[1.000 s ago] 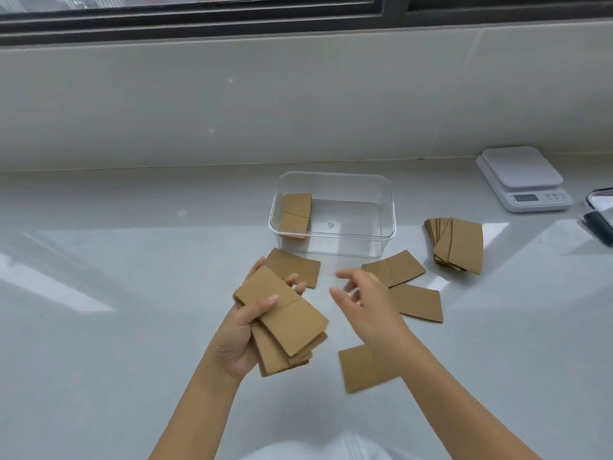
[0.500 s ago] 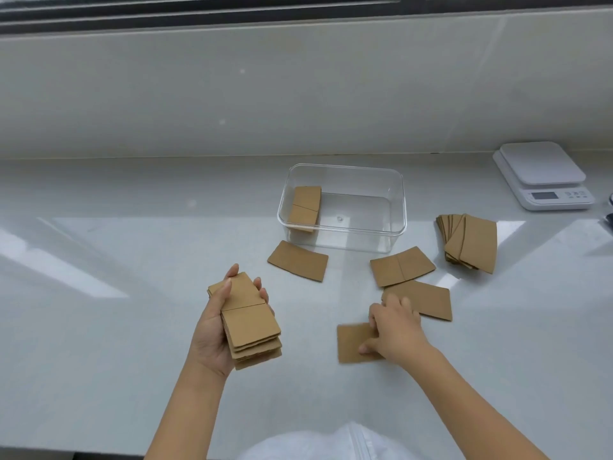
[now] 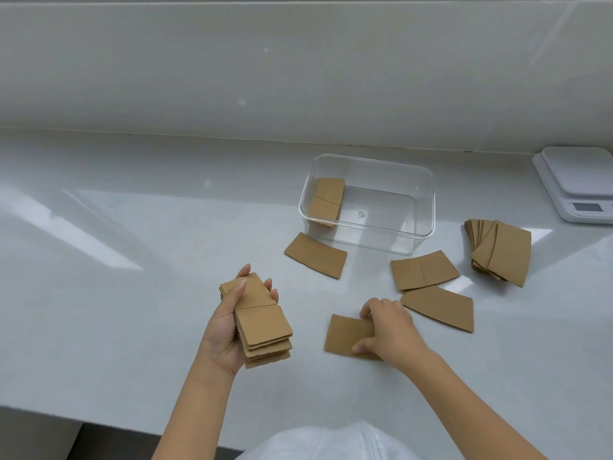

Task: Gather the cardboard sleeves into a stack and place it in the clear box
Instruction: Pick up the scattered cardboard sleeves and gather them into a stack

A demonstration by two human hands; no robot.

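My left hand (image 3: 223, 330) holds a stack of brown cardboard sleeves (image 3: 262, 323) above the white counter. My right hand (image 3: 389, 330) presses down on a single flat sleeve (image 3: 345, 333) on the counter, thumb and fingers pinching its right end. Three more loose sleeves lie flat: one (image 3: 315, 255) in front of the clear box, one (image 3: 424, 269) to its right and one (image 3: 439, 308) beside my right hand. The clear box (image 3: 421, 224) stands behind them with a small stack of sleeves (image 3: 326, 200) at its left end.
A fanned pile of sleeves (image 3: 501, 255) lies right of the box. A white kitchen scale (image 3: 577, 184) sits at the far right. A wall backs the white counter (image 3: 132, 260); its front edge runs near my body at the lower left.
My right hand dropped from mid-air onto the nearest loose sleeve and now grips its end. My left hand squared its stack and moved left. The camera tilted down.
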